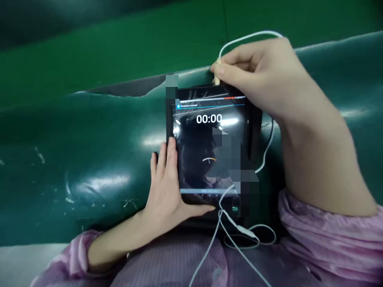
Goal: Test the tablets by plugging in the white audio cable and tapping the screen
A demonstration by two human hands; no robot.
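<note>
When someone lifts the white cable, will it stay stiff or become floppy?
The white cable is probably floppy, as it bends in loose loops. It seems light, being thin, though its thicker inline piece may swing. It could tangle, since it crosses itself near the lower edge of the tablet.

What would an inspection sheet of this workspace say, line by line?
Surface: glossy green surface, scuffed, with light reflections.
Job's things: tablet showing 00:00, partly masked by blocky patches; pale plug at its top edge, whether fully seated cannot be told.
Clutter: slack cable loops below the tablet's lower right.
Hands: left hand spread along the tablet's left and lower edges; right hand pinching the plug.
Cables: white cable arching from the plug, with an in-line piece.
Surroundings: green panel beyond; purple sleeves.
</note>
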